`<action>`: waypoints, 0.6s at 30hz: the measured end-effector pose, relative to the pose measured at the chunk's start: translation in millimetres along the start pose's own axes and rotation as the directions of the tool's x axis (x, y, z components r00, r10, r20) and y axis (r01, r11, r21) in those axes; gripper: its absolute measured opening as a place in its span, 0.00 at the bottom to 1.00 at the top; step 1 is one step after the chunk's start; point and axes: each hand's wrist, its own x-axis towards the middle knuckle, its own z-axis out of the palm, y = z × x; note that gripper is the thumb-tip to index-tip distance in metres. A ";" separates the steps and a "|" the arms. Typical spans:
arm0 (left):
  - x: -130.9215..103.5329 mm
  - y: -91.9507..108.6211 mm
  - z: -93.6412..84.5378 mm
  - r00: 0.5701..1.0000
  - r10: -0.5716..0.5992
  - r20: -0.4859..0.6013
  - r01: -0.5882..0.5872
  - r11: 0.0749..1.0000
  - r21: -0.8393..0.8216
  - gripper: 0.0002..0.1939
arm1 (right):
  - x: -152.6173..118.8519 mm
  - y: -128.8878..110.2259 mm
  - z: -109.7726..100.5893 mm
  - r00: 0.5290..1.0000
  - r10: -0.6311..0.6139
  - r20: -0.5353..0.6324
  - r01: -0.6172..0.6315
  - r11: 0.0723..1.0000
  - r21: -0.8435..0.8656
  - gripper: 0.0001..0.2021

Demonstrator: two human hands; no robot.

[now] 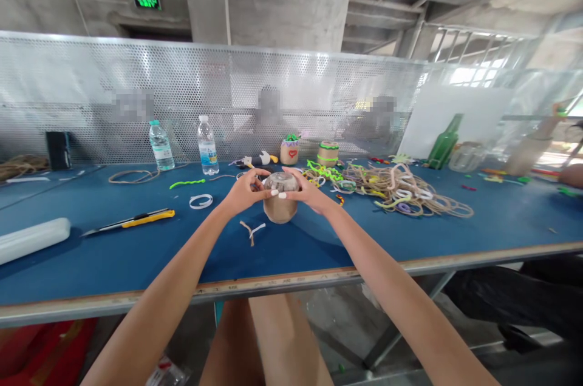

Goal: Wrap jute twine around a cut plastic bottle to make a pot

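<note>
A small jar point(280, 211), its side covered in brown cord, stands on the blue table in front of me. Its greyish top faces up toward me. My left hand point(248, 192) is closed on the jar's left side, and my right hand point(308, 190) grips the right side. Both thumbs meet near the front of its rim; some fingers are hidden behind it. Close to my left hand lie crossed short pieces of brown and white cord point(251, 233) and a coiled white strip point(201, 201). A tangled heap of twine point(401, 189) lies to the right of my right hand.
A yellow utility knife point(148, 218) and a white stick-like object point(34, 239) lie left. Two water bottles point(208, 146), decorated jars point(289, 150), and a green bottle point(445, 143) stand farther back. A perforated metal screen point(182, 82) borders the table's rear. Another person's hand shows far right.
</note>
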 end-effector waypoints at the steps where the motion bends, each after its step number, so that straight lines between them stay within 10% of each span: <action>1: -0.1 0.0 -0.3 1.000 -0.003 0.004 0.003 1.000 -0.001 0.26 | 0.2 0.2 1.2 1.000 0.003 -0.015 -0.003 1.000 -0.001 0.43; 18: -0.8 1.5 -3.7 0.997 -0.045 0.065 0.046 0.999 -0.018 0.28 | 0.2 2.0 4.4 0.999 0.031 -0.037 -0.028 0.998 0.058 0.42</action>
